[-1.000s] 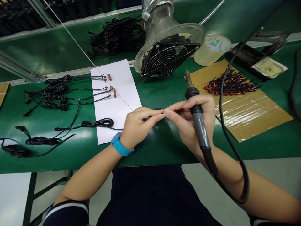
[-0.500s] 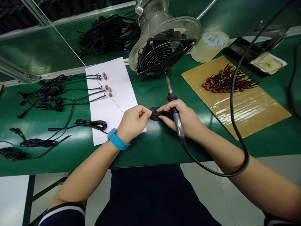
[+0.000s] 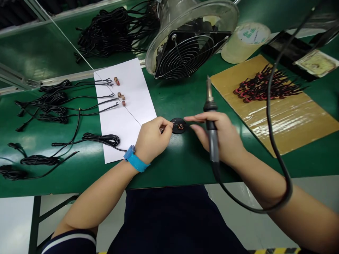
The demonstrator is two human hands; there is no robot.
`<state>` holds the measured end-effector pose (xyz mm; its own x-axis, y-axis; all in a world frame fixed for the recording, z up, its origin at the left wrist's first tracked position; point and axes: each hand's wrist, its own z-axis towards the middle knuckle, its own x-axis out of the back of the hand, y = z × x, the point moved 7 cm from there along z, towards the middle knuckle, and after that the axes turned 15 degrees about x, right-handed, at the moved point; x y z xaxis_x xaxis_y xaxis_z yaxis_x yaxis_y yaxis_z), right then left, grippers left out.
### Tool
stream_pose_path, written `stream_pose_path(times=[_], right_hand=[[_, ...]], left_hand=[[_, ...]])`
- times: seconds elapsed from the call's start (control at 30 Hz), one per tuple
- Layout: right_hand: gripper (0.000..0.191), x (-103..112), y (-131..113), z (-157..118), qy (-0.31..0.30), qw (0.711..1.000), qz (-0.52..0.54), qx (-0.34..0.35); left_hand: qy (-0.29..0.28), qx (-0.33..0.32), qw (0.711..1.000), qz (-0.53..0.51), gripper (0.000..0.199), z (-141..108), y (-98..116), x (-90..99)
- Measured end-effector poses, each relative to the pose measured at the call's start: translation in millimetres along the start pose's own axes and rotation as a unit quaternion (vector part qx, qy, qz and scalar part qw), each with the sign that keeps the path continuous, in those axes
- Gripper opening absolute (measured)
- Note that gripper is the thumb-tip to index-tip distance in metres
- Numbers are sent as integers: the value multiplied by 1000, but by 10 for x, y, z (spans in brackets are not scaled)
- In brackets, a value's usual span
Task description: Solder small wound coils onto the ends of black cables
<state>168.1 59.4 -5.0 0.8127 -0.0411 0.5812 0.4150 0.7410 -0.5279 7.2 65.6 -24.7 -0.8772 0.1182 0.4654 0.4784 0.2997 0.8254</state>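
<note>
My left hand (image 3: 156,139), with a blue band at the wrist, is pinched closed at the left edge of a small black disc (image 3: 179,126); a thin wire end seems to be between the fingertips, too small to make out. Small copper-coloured pieces (image 3: 180,126) lie in a ring on the disc. Just right of the disc, my right hand (image 3: 222,137) holds a soldering iron (image 3: 212,135) against the palm, tip pointing up and away, while thumb and forefinger stand apart. The iron's cord loops over the right forearm.
White paper (image 3: 127,74) carries black cables (image 3: 102,138) and copper parts (image 3: 119,95). A fan (image 3: 190,56) stands ahead. Right are a brown board (image 3: 286,130) with black-red wires (image 3: 267,86) and a tape roll (image 3: 246,42). More cables (image 3: 106,35) are piled behind.
My right hand has moved right, away from the disc, with the iron. Its thumb and forefinger no longer touch the pieces on the disc. My left hand stays at the disc's edge. The view has shifted slightly.
</note>
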Motion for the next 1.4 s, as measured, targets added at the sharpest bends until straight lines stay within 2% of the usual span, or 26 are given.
stream_pose_path(times=[0.13,0.2,0.33,0.43,0.57,0.83,1.07,1.33,1.4], right_hand=[[33,178,-136,-162,71,997,11,-28],[38,248,-221,-259,104,995,-8,-5],[40,275,-348,-378,126,990,-30,58],[43,239,-394,-363,118,990,-17,73],[41,184,-416,-293,86,995,-10,49],[36,166,-434,-271,67,997,-8,33],[41,180,-445,-274,78,994,-13,72],[33,176,-429,-277,81,994,-17,70],[26,184,-379,-319,81,995,-25,44]], left_hand=[[6,-26,999,38,13,-25,51,-3],[11,-40,997,65,13,-36,74,-8],[22,-65,993,95,13,-57,114,-16],[27,-77,992,101,14,-72,144,-16],[27,-80,990,112,15,-76,166,-17],[26,-87,987,129,15,-66,167,-28],[28,-95,985,138,15,-70,176,-29],[27,-92,985,147,16,-78,185,-31],[26,-90,985,148,16,-76,185,-31]])
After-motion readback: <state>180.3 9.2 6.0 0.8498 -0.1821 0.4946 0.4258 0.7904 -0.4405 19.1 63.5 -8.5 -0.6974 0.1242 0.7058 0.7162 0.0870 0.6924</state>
